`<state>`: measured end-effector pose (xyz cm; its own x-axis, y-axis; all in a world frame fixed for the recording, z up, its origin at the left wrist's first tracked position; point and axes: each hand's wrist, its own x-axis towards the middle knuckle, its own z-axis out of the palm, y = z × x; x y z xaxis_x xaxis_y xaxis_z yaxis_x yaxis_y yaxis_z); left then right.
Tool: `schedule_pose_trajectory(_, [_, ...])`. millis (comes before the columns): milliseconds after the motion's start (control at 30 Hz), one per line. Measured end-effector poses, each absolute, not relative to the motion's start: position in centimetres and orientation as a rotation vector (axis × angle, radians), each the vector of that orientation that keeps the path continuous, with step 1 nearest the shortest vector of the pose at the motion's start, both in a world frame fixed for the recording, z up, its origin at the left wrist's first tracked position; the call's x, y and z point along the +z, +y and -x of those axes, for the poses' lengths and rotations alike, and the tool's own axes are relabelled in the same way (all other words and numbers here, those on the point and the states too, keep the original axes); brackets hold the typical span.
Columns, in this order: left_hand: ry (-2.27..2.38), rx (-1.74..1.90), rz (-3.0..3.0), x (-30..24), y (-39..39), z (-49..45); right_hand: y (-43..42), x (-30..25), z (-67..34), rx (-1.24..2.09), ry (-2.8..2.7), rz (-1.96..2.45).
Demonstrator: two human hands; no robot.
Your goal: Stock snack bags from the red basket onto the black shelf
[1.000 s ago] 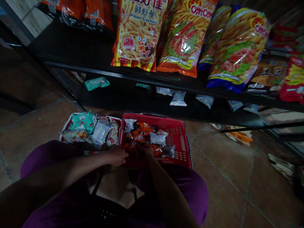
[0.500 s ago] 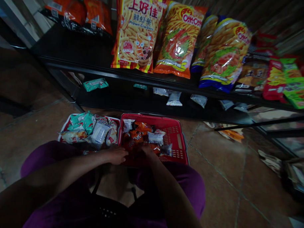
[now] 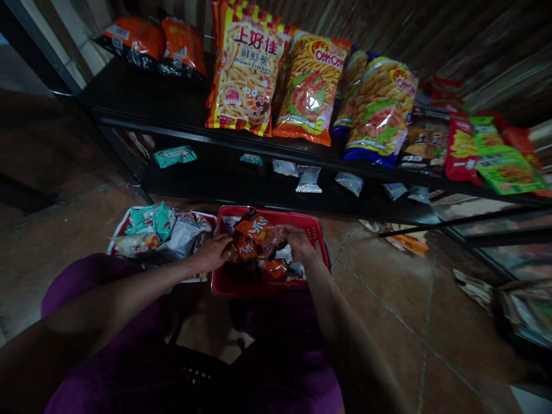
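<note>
Two baskets, shelves, tiled floor

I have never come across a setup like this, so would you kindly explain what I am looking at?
There is no machine here: a person works with two bare hands, seen by one camera worn on the head, looking forward and down. Below are purple-clothed legs; beyond them sit a white-rimmed basket of teal and pale wrapped packets, and a red plastic basket of mostly orange ones. The right hand is at the right end of a shiny orange-and-dark packet and seems to hold it; the left hand is at the red basket's left side, but its grip is too dark to tell. Behind stands a black shelf unit, with larger colourful snack bags on its upper level.
</note>
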<state>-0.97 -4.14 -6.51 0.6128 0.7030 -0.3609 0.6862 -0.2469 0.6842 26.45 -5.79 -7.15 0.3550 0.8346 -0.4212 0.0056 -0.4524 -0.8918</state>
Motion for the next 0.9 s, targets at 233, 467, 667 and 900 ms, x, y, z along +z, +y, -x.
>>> schedule_pose_trajectory(233, [1.143, 0.478, -1.007, -5.9, -2.9, 0.2, -5.5, -5.5, -24.6, 1.323, -0.446, 1.494])
schedule_pose_trajectory(467, [0.965, 0.688, -0.657, -5.6, -2.1, -0.7, -5.1, -5.5, -22.1, 1.504, -0.508, 1.398])
schedule_pose_trajectory(667, [0.945, 0.781, -0.515, -5.7, -0.9, -1.1, -4.5, -5.0, -21.9, 1.530, -0.545, 1.405])
schedule_pose_trajectory(900, [0.961, 0.782, -0.542, -5.6, -0.2, -1.3, -4.0, -3.3, -22.0, 1.464, -0.726, 1.490])
